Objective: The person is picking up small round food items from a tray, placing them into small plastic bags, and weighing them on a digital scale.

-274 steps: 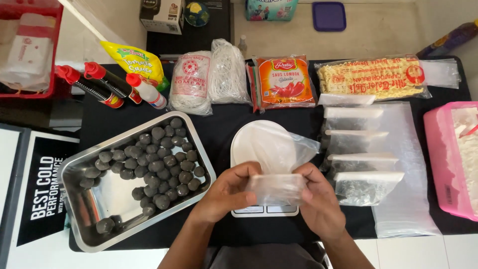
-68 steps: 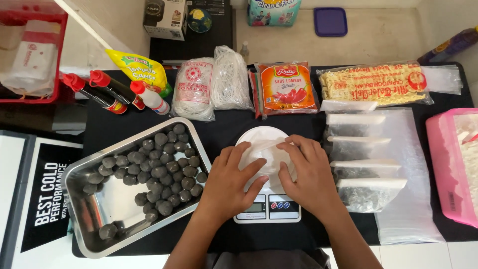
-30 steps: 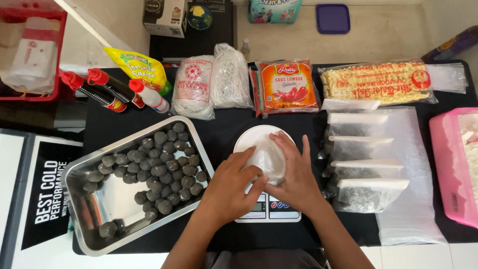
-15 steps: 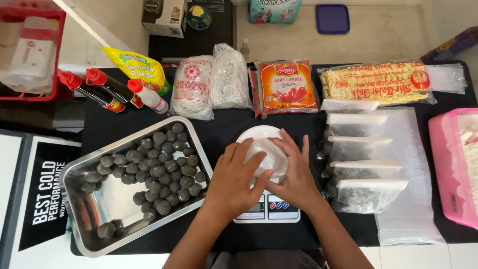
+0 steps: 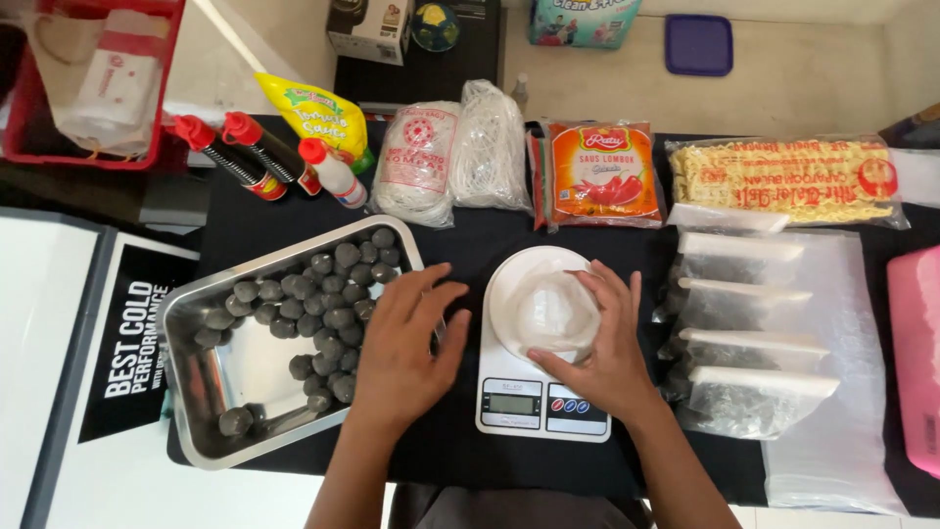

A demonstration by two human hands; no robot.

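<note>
While its fingers (image 5: 587, 294) curl round the clear bag (image 5: 556, 313) on the scale (image 5: 541, 397), the right hand (image 5: 602, 348) seems to steady rather than squeeze it, though the plastic blurs the contact. The left hand (image 5: 406, 343) hovers with fingers apart and empty over the tray (image 5: 196, 392) edge, just beside the dark balls (image 5: 328, 294). Keeping the bag mouth open and centred on the plate would serve the filling well. Filled bags (image 5: 749, 333) lie to the right on the worktop (image 5: 460, 235).
</note>
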